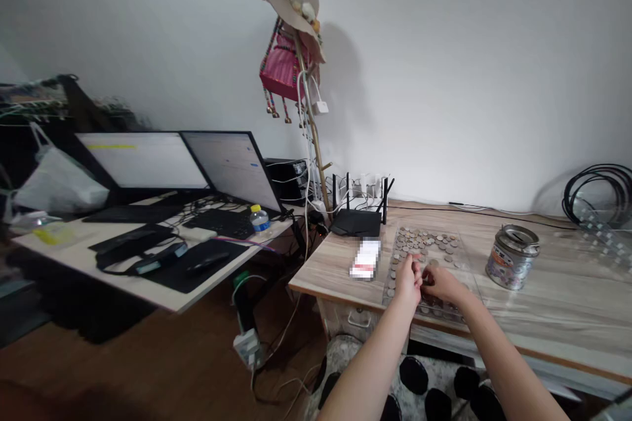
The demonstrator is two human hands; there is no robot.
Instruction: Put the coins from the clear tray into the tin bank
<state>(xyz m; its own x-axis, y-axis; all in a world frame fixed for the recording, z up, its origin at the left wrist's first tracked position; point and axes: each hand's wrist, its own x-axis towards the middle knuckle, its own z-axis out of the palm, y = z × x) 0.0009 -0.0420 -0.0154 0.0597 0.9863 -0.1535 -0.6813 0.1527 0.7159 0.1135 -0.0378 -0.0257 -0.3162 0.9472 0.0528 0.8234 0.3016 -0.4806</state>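
Left of the tin (512, 260), left hand (409, 281) and right hand (441, 285) curled over coins (413, 237); whether either grasped any, couldn't tell.

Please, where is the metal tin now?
In the head view, the metal tin stands upright on the wooden desk, right of the coins and the right hand.

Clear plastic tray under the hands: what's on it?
Many small, round, silvery coins lie on the tray. The left hand and right hand cover part; whatever is beneath can't be seen.
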